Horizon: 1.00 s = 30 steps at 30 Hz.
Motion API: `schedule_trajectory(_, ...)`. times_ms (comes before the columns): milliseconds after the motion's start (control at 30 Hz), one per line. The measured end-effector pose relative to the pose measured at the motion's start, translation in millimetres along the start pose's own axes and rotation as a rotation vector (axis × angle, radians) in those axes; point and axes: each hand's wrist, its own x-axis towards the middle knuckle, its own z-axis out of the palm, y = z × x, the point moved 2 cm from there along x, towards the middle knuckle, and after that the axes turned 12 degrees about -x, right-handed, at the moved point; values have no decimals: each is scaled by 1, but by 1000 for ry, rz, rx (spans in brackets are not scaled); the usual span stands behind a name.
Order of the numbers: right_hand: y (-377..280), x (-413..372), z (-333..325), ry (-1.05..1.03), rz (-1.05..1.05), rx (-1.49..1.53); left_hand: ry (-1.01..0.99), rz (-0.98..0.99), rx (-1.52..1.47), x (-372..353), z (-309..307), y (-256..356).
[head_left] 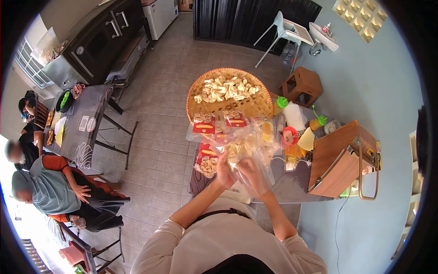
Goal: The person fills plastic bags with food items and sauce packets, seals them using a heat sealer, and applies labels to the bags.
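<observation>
My left hand (224,171) is closed on the left side of a clear plastic bag (262,179). Inside the bag's opening is my right hand (249,173), its fingers blurred by the plastic and close to pale folded dumplings (240,150); I cannot tell whether it grips any. Just beyond the bag, a round woven bamboo tray (199,91) carries a heap of similar dumplings (226,89). Packs with red labels lie around my hands: one red pack (206,160) on the table at the left, another red pack (203,124) over the tray's near edge.
Green-capped bottles (318,122), a red cup (289,135) and a wooden cabinet (335,160) stand on the table at the right. A brown stool (302,86) is behind them. To the left, people sit by another table (98,107), a seated person (57,185) among them.
</observation>
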Motion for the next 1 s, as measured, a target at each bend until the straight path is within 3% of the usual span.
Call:
schedule_trajectory(200,10,2,14,73,117,190,-26,57,-200,10,-18,13)
schedule_trajectory(267,6,9,13,-1,-29,202,24,72,-153,7,-19,13)
schedule_trajectory(433,7,19,25,-73,-69,290,26,87,-156,11,-29,24)
schedule_trajectory(500,12,23,29,-84,-71,322,88,211,-177,15,-34,37)
schedule_trajectory(633,26,37,34,-163,46,484,-6,389,-221,13,-47,82)
schedule_trajectory(733,58,55,38,-200,236,712,122,590,-111,2,-61,120)
schedule_trajectory(833,91,100,50,-127,345,654,152,617,-167,-9,-80,147)
schedule_trajectory(1000,136,207,106,-98,203,301,182,664,-186,-25,-95,169)
